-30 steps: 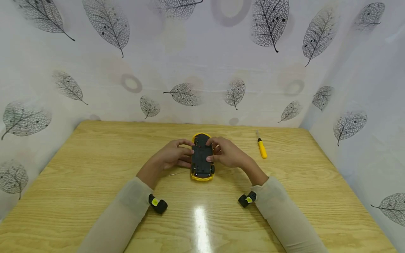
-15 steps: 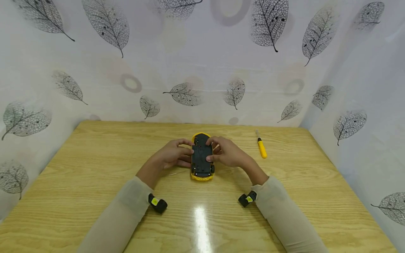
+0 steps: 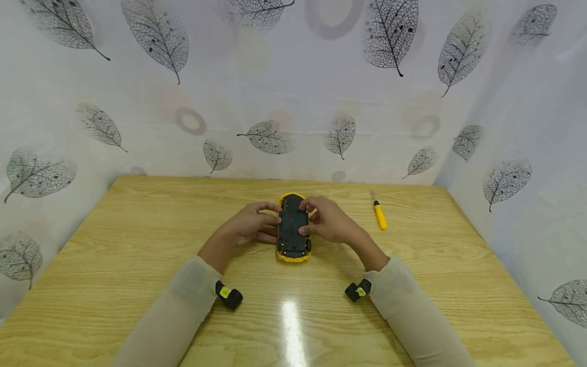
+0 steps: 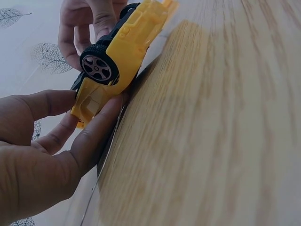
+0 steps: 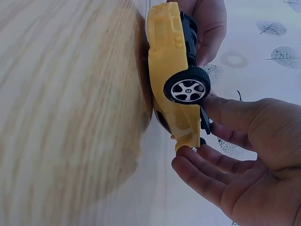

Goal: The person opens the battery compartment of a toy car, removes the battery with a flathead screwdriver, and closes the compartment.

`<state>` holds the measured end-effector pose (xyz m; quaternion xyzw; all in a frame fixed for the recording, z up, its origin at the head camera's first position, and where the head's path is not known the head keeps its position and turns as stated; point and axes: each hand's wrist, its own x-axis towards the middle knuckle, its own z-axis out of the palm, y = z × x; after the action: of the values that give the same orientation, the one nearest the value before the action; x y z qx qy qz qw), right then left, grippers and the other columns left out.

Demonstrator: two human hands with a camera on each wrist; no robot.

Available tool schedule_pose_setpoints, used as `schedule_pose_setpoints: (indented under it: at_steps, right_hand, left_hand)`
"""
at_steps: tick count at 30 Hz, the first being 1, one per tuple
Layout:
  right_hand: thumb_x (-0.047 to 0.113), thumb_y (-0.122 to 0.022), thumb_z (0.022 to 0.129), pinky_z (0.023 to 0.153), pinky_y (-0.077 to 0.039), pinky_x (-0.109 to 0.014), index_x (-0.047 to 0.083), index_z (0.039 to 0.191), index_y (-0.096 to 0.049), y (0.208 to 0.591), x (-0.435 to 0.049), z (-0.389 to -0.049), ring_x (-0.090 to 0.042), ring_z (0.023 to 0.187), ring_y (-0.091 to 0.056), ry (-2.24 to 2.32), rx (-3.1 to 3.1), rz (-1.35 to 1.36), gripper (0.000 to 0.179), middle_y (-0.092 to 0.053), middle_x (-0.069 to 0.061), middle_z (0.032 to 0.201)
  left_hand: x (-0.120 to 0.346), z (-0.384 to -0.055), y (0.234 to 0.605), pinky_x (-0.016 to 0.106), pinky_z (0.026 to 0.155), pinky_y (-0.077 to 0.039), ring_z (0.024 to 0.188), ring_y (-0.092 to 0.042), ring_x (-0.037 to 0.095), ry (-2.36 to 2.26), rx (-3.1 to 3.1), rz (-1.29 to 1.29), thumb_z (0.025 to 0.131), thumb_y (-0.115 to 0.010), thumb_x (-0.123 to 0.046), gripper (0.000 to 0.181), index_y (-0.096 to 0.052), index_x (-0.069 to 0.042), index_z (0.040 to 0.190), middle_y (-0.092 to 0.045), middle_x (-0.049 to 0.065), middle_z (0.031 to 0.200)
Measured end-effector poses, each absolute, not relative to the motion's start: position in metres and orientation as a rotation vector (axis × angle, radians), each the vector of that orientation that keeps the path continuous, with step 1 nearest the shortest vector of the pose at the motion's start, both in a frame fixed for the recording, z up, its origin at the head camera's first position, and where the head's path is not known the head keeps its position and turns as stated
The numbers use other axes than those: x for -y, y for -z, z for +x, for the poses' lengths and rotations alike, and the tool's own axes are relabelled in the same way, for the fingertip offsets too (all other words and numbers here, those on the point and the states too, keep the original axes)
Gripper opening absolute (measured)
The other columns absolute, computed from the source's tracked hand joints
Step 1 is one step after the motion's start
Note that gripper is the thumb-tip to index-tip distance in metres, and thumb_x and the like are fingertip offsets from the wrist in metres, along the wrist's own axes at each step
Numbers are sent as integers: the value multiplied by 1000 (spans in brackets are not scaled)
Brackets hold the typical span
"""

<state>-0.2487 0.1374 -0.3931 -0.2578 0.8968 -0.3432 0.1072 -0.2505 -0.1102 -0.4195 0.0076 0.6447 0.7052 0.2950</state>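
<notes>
Head view: toy car (image 3: 292, 227) belly-up, middle of the frame
Left hand (image 3: 249, 223): fingers and thumb pinching its frame-left side
Right hand (image 3: 331, 221): same deal, gripping the frame-right side
Toy car step: looks like steadying it, imo
Next grip: probably calls for even pressure
Screwdriver (image 3: 380, 216): upper right, untouched

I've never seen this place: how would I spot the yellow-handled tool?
Start at the wooden table and go to its far half, right of centre, near the leaf-patterned cloth. To the right of the right hand, which grips an upturned toy car, the yellow-handled tool lies with its thin tip toward the cloth. Unlike the car, also yellow, it is slim and no hand touches it.
</notes>
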Motion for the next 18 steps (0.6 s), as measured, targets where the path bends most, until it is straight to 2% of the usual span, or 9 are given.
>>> schedule_pose_setpoints:
  at_steps: [13,18]
  right_hand:
    - [15,-85,86,79,-59,-35,8,126,-62,389,-135,-244,-22,95,-66,1032,-2691,-802,47,-62,-6,114]
    - [16,-85,87,79,-60,-34,8,128,-61,389,-137,-245,-22,98,-66,1025,-2679,-808,48,-64,-7,119]
  left_hand:
    - [111,-251,420,48,82,-63,95,-73,31,-1873,-1714,21,104,-58,-5,32,-52,-7,135,-68,23,120]
    - [111,-251,420,48,82,-63,95,-73,32,-1872,-1706,23,104,-58,-5,33,-52,-7,136,-67,24,122]
